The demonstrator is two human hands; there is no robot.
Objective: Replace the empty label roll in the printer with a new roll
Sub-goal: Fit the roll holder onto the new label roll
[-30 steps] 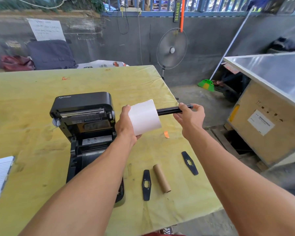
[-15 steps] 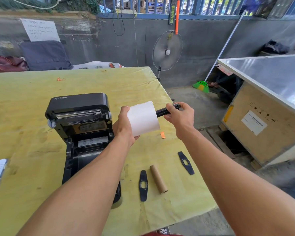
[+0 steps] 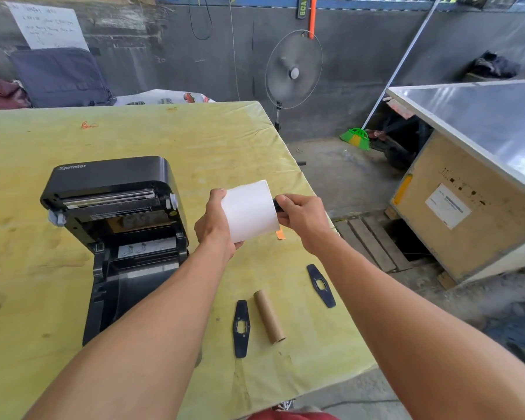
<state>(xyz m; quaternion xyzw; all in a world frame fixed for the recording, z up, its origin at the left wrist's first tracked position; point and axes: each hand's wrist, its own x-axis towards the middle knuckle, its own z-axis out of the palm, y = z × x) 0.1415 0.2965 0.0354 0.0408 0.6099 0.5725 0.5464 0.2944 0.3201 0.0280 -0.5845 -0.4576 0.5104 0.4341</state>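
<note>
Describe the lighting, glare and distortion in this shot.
Head view: soft daylight and faint shadows on the yellow table; bright glare on the metal counter; wide-angle stretch enlarges the forearms; the white label roll is nearly blown out; the far wall looks slightly blurred.

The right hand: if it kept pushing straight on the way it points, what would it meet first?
Most likely the end face of the white label roll. The right hand points leftward, pinching the black spindle, with its fingertips nearly at the roll. The left hand lies beyond.

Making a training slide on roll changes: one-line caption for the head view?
Left hand holds new label roll; right hand grips black spindle beside the open printer.
</note>
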